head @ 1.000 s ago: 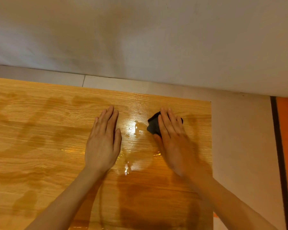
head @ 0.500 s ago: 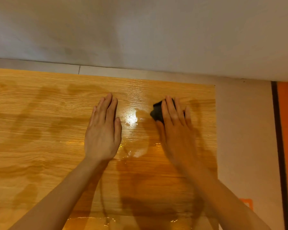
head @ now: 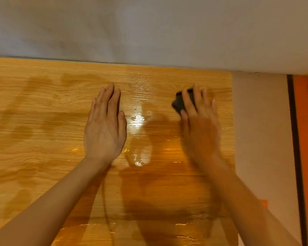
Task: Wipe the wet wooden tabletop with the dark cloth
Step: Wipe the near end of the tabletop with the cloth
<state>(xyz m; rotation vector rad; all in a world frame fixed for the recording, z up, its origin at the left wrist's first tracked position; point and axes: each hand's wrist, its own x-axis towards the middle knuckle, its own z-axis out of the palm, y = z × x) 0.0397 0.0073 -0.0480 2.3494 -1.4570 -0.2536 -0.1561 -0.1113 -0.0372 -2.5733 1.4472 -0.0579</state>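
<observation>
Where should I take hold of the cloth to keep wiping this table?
Probably at its bunched left edge, coming from above. The cloth lies flat on the table with most of it under the right hand fingers, so only that dark left portion shows. Pressing down with a flat palm, as now, seems to suit it better than pinching.

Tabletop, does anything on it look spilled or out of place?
Yes. Shiny water lies on the wooden tabletop between the left hand and the right hand, which presses the dark cloth flat. More wet glints show along the near edge.
</observation>
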